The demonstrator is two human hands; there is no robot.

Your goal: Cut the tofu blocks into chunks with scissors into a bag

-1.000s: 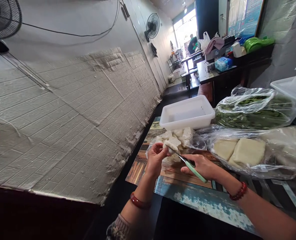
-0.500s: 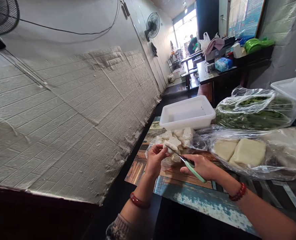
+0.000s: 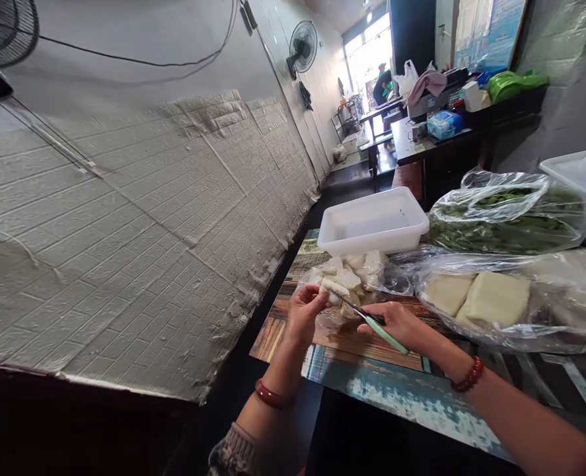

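My left hand pinches a pale, soft-looking piece of food between thumb and fingers, just above the bag. In my right hand are scissors with a light green handle; their dark blades reach left to the piece and touch it. How far the blades are apart I cannot make out. Beneath and behind both hands, a clear plastic bag holds several similar off-white pieces. A white plastic tub stands just beyond that bag.
Right of my hands lies a clear bag with pale square slabs. Behind it sits a bag of green leaves. A white lidded container is at the far right. A brick-patterned wall runs along the left. One person is far back.
The piece and the scissor blades have shifted very slightly left and up; both hands keep their hold. The camera view has moved a little.
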